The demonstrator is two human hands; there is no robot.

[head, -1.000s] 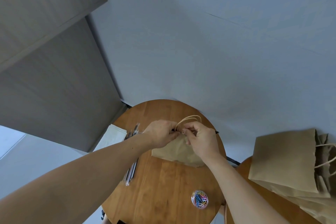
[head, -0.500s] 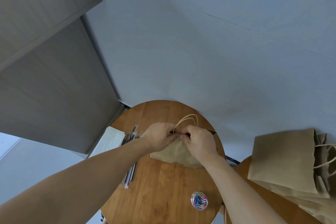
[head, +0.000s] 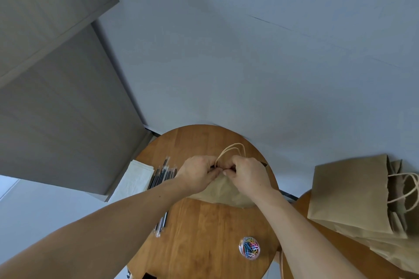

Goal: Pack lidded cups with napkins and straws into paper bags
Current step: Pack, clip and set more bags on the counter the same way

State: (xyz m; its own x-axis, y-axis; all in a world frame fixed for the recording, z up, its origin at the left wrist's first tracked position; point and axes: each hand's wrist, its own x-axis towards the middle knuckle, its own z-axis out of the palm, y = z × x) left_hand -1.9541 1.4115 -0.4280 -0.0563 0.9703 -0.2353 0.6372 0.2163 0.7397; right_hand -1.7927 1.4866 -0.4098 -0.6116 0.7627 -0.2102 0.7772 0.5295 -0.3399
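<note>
A brown paper bag (head: 221, 192) stands on the round wooden table (head: 204, 233), its twine handles (head: 233, 149) sticking up behind my hands. My left hand (head: 199, 172) and my right hand (head: 247, 172) meet at the bag's folded top edge, and both pinch it between thumb and fingers. What the bag holds is hidden. Wrapped black straws (head: 162, 179) lie to the left of the bag, partly under my left forearm. White napkins (head: 136, 179) lie at the table's left edge.
A clear round tub of coloured paper clips (head: 249, 248) sits near the table's front right. A stack of flat paper bags (head: 353, 197) with twine handles lies on a second wooden table on the right. A grey wall stands close behind.
My hands have drawn closer together on the bag's top, and the small clip seen at my right fingertips is no longer visible. The camera has shifted slightly.
</note>
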